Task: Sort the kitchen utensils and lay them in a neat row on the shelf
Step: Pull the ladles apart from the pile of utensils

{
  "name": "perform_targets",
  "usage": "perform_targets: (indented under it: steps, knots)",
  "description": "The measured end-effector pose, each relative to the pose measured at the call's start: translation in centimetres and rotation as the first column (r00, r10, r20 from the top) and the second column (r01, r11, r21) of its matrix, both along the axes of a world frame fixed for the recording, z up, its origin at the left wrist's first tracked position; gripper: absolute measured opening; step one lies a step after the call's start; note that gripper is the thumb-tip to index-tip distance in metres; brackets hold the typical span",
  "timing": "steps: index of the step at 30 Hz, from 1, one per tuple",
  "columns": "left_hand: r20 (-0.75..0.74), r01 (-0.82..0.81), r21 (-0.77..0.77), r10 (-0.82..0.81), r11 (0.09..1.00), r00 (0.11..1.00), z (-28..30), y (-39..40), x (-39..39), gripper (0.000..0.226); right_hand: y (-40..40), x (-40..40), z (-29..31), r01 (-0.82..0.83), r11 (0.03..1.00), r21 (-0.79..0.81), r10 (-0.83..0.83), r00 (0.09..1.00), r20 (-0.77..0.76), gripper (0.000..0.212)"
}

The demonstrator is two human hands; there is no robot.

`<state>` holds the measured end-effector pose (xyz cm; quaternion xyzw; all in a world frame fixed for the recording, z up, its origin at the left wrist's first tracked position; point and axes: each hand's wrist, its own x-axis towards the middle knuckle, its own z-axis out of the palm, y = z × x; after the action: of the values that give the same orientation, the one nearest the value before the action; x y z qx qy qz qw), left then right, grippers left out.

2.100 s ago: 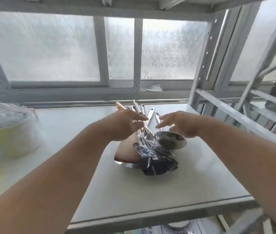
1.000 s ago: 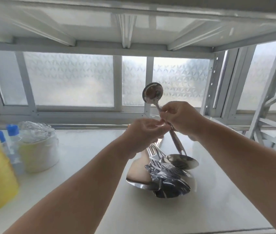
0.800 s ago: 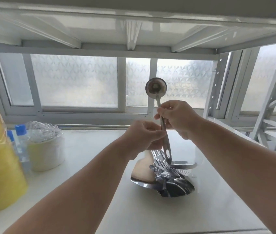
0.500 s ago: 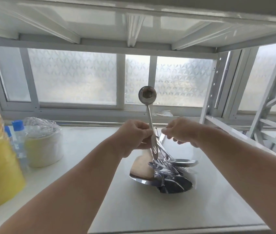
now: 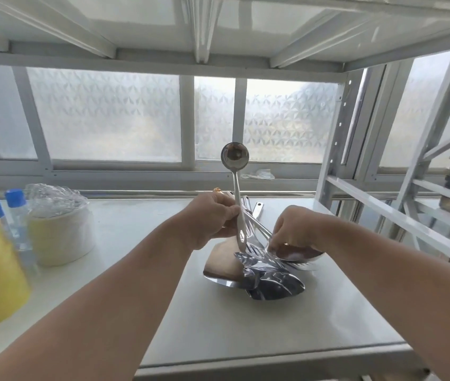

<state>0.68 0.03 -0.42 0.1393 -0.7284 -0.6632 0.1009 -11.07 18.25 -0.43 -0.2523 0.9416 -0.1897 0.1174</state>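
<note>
Fingers of the left hand clamp a shiny steel ladle upright, bowl up, above the heap of steel utensils on the white shelf; the right hand pinches into the pile.

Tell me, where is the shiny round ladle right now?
The ladle stands upright in mid view, its handle gripped by the left hand, bowl up against the window, above the pile of utensils.

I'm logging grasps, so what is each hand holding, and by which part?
Left hand grips the round-bowled steel ladle by its lower handle, bowl up. Right hand reaches into the utensil pile; grip unclear.
</note>
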Motion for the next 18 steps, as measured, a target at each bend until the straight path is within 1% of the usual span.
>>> perform_targets:
  steps: [3, 6, 8, 10, 12, 14, 16, 17, 18]
  knots:
    - [-0.003, -0.031, -0.053, 0.031, 0.998, 1.000, 0.7, 1.2, -0.7, 0.012, 1.2, -0.5, 0.2, -0.053, 0.993, 0.106, 0.076, 0.971, -0.228, 0.014]
    - [-0.028, -0.079, -0.238, 0.075, 0.968, 0.997, 1.3, 1.9, -1.6, 0.021, 2.7, -1.6, 0.6, -0.051, 0.971, 0.233, 0.146, 0.902, -0.408, 0.020]
    - [-0.043, -0.124, -0.387, 0.116, 0.914, 0.992, 1.8, 2.1, -1.8, 0.024, 3.9, -2.4, 0.9, -0.026, 0.947, 0.321, 0.190, 0.851, -0.490, 0.021]
    - [-0.046, -0.161, -0.539, 0.162, 0.827, 0.986, 2.3, 2.4, -1.9, 0.026, 5.1, -2.8, 1.3, -0.008, 0.934, 0.358, 0.216, 0.810, -0.545, 0.019]
    - [-0.062, -0.186, -0.632, 0.190, 0.752, 0.980, 2.5, 2.3, -2.0, 0.027, 6.0, -3.4, 1.5, -0.021, 0.937, 0.350, 0.240, 0.766, -0.597, 0.020]
    - [-0.075, -0.214, -0.695, 0.227, 0.686, 0.971, 2.5, 2.1, -1.8, 0.024, 6.7, -4.2, 1.7, -0.069, 0.957, 0.283, 0.243, 0.724, -0.645, 0.025]
    - [-0.024, -0.177, -0.755, 0.243, 0.631, 0.970, 2.4, 1.9, -1.6, 0.028, 7.0, -4.8, 1.7, -0.149, 0.963, 0.226, 0.266, 0.677, -0.686, 0.027]
    - [0.000, -0.149, -0.762, 0.229, 0.630, 0.973, 2.4, 2.0, -1.3, 0.031, 7.1, -5.0, 1.7, -0.190, 0.961, 0.201, 0.276, 0.653, -0.705, 0.026]
    - [0.040, -0.100, -0.755, 0.197, 0.648, 0.980, 2.5, 2.1, -1.0, 0.033, 7.2, -5.1, 1.8, -0.225, 0.962, 0.154, 0.266, 0.645, -0.716, 0.024]
